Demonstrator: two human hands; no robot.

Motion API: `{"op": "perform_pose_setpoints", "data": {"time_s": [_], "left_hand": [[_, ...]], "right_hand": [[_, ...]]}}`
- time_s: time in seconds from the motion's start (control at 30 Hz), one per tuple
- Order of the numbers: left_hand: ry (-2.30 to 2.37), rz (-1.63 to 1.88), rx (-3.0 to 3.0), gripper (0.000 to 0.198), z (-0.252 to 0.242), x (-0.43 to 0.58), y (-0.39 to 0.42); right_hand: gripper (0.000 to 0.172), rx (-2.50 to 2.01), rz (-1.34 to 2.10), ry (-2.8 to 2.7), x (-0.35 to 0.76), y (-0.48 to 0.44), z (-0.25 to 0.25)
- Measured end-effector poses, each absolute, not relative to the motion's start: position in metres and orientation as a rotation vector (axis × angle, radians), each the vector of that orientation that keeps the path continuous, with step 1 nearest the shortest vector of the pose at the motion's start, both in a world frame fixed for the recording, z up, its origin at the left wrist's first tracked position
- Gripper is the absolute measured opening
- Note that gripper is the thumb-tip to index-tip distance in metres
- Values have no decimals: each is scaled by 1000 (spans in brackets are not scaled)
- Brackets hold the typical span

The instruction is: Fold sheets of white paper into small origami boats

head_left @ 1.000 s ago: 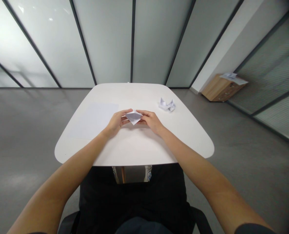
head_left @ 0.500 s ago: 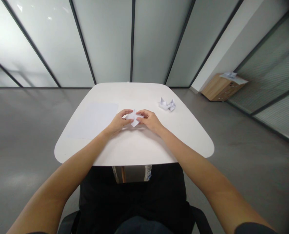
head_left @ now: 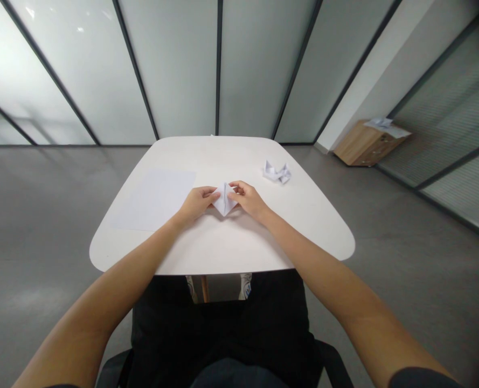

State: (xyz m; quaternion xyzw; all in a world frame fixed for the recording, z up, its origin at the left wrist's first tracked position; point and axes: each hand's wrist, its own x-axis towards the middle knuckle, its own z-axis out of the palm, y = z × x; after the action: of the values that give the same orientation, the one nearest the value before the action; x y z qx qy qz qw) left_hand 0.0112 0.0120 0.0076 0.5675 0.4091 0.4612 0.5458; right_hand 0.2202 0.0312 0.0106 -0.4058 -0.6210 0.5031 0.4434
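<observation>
A small folded piece of white paper (head_left: 224,200), now a diamond shape with a centre crease, lies at the middle of the white table (head_left: 223,248). My left hand (head_left: 196,203) pinches its left side with closed fingers. My right hand (head_left: 249,199) pinches its right side, thumb and forefinger together near the top corner. Both hands rest low on the tabletop.
A flat white sheet (head_left: 154,199) lies left of my hands. A finished folded paper figure (head_left: 277,172) sits at the back right of the table. A wooden cabinet (head_left: 364,144) with papers on top stands by the right wall. Grey floor surrounds the table.
The paper went from a wide, opened shape to pressed together between my hands, then to a flat diamond. My hands moved closer together and stayed on it.
</observation>
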Motion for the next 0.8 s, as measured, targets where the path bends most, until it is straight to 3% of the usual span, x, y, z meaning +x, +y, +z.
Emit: {"op": "perform_pose_setpoints", "data": {"time_s": [0.07,0.37,0.53,0.8], "left_hand": [[973,1071,1385,49,10,11,10],[1042,973,1611,37,13,11,4],[1070,1025,1819,41,13,10,4],[1108,1055,1895,40,16,8,5]], "right_hand": [[37,-1008,1191,-1582,220,32,10],[50,-1004,1141,-1719,220,26,13],[50,-966,1146,-1810,220,21,18],[40,-938,1014,-1846,217,19,21]]}}
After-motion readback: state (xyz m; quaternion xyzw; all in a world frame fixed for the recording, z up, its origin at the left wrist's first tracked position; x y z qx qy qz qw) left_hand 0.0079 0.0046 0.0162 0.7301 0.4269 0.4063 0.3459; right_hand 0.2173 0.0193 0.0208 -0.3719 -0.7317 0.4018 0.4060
